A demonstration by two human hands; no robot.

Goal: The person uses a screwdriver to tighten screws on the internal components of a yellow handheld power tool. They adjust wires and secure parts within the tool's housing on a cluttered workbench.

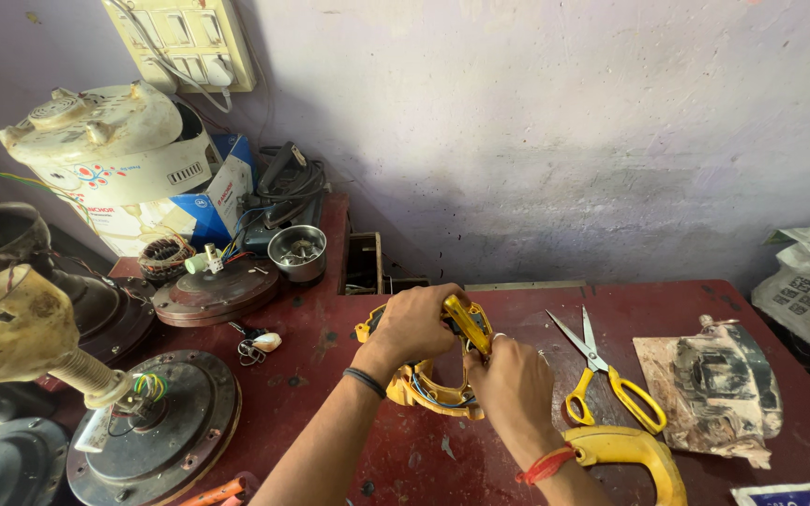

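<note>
Fingers first: my left hand [414, 323] is wrapping over the top of the yellow housing half [421, 384], fingers clenched on it, just below centre frame. My right hand [510, 382] is pinching a yellow-handled screwdriver [469, 321], fingers closed round the handle, tip pointing down into the housing; where it's seating is hidden by my fingers. Blue wires are showing inside the housing's lower edge.

Both hands are touching over the housing, which is resting on the red workbench [349, 403].

Outward: the second yellow housing half [637, 457] is lying by my right wrist, lower right. Yellow-handled scissors [611, 375] are lying open just right of my hands. Farther right, a grimy metal part on a scrap of paper [714, 389].

Left side of frame: a fan motor disc with coloured wires [157, 422] lower left, a brown motor cover [213, 292] above it, a small steel bowl [297, 251] near the wall. Upper left: a cream fan body [110, 141] on a blue and white box [208, 201], switchboard [185, 37] on the wall.
</note>
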